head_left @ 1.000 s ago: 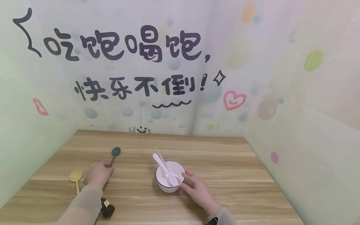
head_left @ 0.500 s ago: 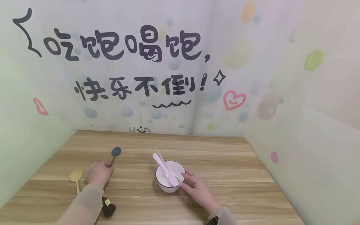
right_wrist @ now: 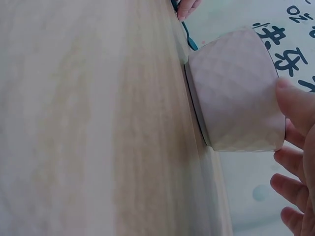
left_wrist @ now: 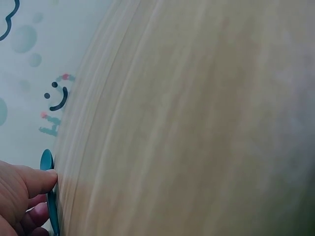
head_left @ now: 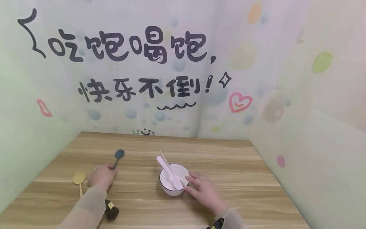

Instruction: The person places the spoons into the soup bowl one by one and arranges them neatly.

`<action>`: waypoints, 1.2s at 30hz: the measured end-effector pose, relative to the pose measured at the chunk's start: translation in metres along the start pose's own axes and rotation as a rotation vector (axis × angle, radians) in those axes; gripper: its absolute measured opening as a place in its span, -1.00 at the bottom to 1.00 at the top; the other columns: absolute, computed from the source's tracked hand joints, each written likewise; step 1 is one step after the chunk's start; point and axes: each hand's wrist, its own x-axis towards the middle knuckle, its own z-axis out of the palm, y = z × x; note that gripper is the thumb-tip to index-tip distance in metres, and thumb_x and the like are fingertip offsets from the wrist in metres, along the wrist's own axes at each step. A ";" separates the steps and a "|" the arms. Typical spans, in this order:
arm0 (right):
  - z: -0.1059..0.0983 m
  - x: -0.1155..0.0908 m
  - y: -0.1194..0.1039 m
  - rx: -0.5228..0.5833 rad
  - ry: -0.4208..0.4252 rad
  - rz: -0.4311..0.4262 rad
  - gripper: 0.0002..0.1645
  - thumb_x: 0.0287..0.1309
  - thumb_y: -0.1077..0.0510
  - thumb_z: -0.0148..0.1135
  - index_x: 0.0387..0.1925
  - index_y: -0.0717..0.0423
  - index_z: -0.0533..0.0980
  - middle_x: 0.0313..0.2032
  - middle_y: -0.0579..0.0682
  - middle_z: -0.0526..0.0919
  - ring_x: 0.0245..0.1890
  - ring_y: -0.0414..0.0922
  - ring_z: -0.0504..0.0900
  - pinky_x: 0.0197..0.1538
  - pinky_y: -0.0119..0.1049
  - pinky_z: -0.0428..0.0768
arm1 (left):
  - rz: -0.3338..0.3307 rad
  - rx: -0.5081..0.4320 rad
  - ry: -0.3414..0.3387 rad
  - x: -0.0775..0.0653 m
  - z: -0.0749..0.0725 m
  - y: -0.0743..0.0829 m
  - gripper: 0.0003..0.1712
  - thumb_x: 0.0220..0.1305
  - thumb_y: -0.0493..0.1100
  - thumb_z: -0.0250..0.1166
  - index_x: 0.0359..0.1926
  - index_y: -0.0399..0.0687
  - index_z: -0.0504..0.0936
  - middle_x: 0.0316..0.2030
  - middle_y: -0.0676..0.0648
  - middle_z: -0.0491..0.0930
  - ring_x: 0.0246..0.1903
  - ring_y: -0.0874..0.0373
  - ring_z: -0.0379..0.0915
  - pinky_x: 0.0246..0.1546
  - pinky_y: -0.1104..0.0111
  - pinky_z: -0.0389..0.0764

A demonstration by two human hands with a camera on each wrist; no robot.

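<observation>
On the left side of the table, my left hand (head_left: 102, 176) pinches the handle of a dark teal spoon (head_left: 119, 154). The left wrist view shows thumb and fingers on this spoon (left_wrist: 47, 160), which lies along the tabletop. A white bowl (head_left: 170, 191) with a dark rim stands upright near the middle. My right hand (head_left: 206, 191) holds its right side, thumb and index finger at the rim; in the right wrist view the bowl (right_wrist: 234, 96) has a quilted outer wall. Leaning in the bowl are a pink spoon (head_left: 170, 173) and a thin pale stick (head_left: 164, 156), whose lower end is hidden.
A yellow spoon (head_left: 78, 178) lies to the left of my left forearm, its lower handle covered by the sleeve. Light walls stand behind and on both sides of the wooden table (head_left: 143, 210). A black device (head_left: 111, 210) shows at my left wrist.
The whole head view has shifted slightly to the right. Both hands, the spoons and the bowl keep their places relative to one another.
</observation>
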 end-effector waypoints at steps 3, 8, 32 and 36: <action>0.000 0.002 0.002 -0.042 0.000 -0.040 -0.46 0.19 -0.20 0.22 0.04 0.06 0.62 0.15 0.04 0.56 0.17 0.05 0.50 0.22 0.10 0.33 | -0.005 0.000 0.004 0.001 0.000 -0.001 -0.53 0.29 0.03 0.21 0.04 -0.24 0.56 -0.06 -0.38 0.55 -0.10 -0.29 0.43 -0.28 0.03 0.30; 0.000 0.002 0.004 -0.039 -0.012 -0.058 -0.47 0.20 -0.19 0.22 0.04 0.07 0.62 0.15 0.05 0.57 0.19 0.08 0.48 0.24 0.15 0.28 | -0.005 0.001 -0.010 0.000 -0.004 0.000 -0.56 0.29 0.03 0.20 -0.03 -0.24 0.60 -0.11 -0.36 0.58 -0.15 -0.24 0.46 -0.30 0.06 0.30; -0.001 0.003 0.004 -0.003 0.003 -0.054 -0.49 0.18 -0.14 0.26 0.03 0.08 0.62 0.14 0.06 0.57 0.18 0.06 0.48 0.24 0.14 0.29 | 0.035 -0.060 -0.050 0.006 0.003 0.003 -0.61 0.28 -0.03 0.22 -0.03 -0.24 0.59 -0.08 -0.32 0.59 -0.06 -0.29 0.42 -0.12 -0.14 0.27; -0.002 0.002 0.004 0.011 -0.015 -0.040 -0.48 0.19 -0.15 0.25 0.04 0.09 0.61 0.15 0.07 0.56 0.20 0.07 0.47 0.25 0.14 0.27 | 0.078 -0.055 -0.077 0.006 0.006 0.005 -0.66 0.29 -0.06 0.22 -0.06 -0.23 0.60 -0.06 -0.33 0.59 -0.03 -0.33 0.42 -0.07 -0.25 0.20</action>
